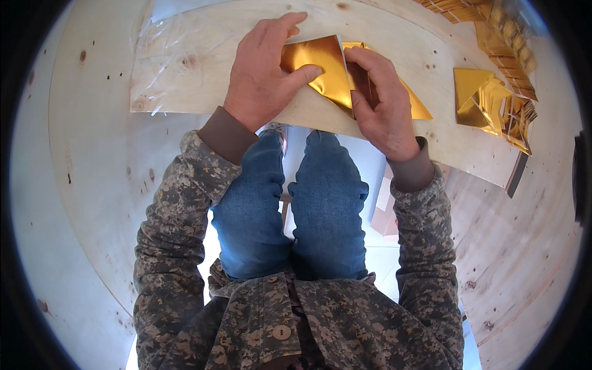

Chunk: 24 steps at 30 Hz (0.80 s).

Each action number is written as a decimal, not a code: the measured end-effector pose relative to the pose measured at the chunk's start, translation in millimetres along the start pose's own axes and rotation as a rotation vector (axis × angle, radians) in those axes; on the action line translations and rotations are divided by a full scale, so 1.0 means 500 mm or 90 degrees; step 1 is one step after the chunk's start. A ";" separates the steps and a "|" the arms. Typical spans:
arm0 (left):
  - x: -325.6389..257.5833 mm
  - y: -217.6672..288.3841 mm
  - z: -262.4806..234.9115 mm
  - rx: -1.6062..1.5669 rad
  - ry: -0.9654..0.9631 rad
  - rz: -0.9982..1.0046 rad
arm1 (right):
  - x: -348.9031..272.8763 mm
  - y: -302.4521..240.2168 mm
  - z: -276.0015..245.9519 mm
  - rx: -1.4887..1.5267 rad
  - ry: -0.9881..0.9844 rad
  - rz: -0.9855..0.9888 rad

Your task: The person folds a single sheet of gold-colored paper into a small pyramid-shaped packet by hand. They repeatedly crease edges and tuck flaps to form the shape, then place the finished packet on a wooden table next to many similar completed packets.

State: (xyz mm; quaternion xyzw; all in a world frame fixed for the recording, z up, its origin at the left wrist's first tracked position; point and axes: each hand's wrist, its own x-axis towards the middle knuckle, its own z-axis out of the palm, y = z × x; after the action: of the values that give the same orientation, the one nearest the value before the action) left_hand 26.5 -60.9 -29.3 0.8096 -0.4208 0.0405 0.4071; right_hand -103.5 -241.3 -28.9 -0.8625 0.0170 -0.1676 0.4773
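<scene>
Near the front edge of the wooden board lies a piece of gold foil paper, with a fold standing up along its middle. My left hand is at its left side, thumb resting on the shiny face and the other fingers stretched away beyond the upper left corner. At the right, my right hand has its curled index finger and thumb on the folded part, and some of the paper is hidden under the palm. A gold point of the paper sticks out beyond my right hand.
To the right on the board sits a pile of folded gold foil pieces. More gold paper bundles stretch along the far right. Clear plastic film covers the board's left end. My knees are below the front edge.
</scene>
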 end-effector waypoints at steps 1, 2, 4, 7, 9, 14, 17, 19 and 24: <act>0.002 0.002 0.003 0.028 0.012 0.028 | 0.000 -0.001 0.000 0.024 0.010 0.002; 0.004 0.004 0.004 0.057 0.024 0.056 | 0.000 -0.001 -0.001 0.023 0.015 0.004; 0.005 0.007 0.003 0.095 0.005 0.082 | -0.001 -0.001 -0.002 0.050 0.020 0.011; 0.000 0.009 0.003 0.118 -0.062 0.099 | 0.002 0.004 -0.002 0.013 -0.001 -0.031; -0.005 0.010 0.008 0.131 -0.071 0.130 | 0.003 0.007 -0.005 -0.043 -0.017 -0.064; -0.010 0.006 0.009 0.134 -0.072 0.181 | 0.004 0.005 0.002 -0.134 -0.042 -0.094; -0.016 0.007 -0.003 0.127 -0.102 0.187 | 0.007 0.002 0.002 -0.173 -0.048 -0.101; -0.022 0.007 -0.018 0.133 -0.164 0.182 | 0.005 -0.003 0.001 -0.184 -0.059 -0.089; -0.031 0.003 -0.041 0.153 -0.272 0.253 | 0.006 -0.006 -0.005 -0.179 -0.082 -0.069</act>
State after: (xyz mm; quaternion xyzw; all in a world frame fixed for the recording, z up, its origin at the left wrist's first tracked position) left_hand 21.4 -37.3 -21.2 0.7439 -0.6391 -0.0025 0.1953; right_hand -101.9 -242.2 -24.3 -0.9293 -0.0372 -0.1334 0.3424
